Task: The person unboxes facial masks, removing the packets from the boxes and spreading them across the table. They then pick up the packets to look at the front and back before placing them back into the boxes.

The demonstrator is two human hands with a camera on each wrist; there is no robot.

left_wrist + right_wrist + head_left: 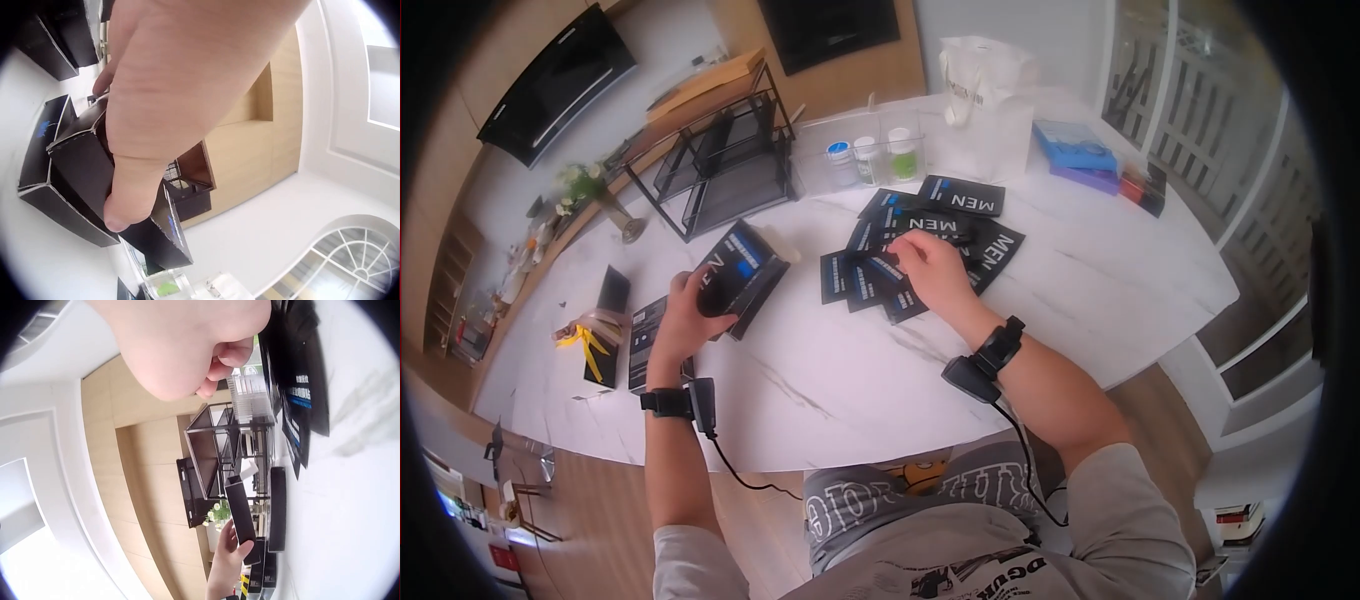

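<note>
Gripping a black box (738,277) with its fingers curled round it, the left hand (685,315) held it tilted just above the table (1100,280) — the left wrist view showed the thumb (128,200) pressed on the box's dark side and an end flap standing open. Over to the right, the right hand (930,272) lay on a fan of black packets (920,250) printed MEN, its fingers bent and their tips down on a packet near the middle of the spread; the right wrist view showed the fingers (228,356) curled in toward the palm above the packets, though whether they pinched one could not be told. The box sat left of the packets, near but apart, with bare marble between the two hands. More dark boxes (645,335) lay flat on the table just left of the left hand — one beside a yellow ribbon (590,335). Behind stood a wire rack (725,160), a clear bin (865,155) of small bottles and a white bag (980,100)
</note>
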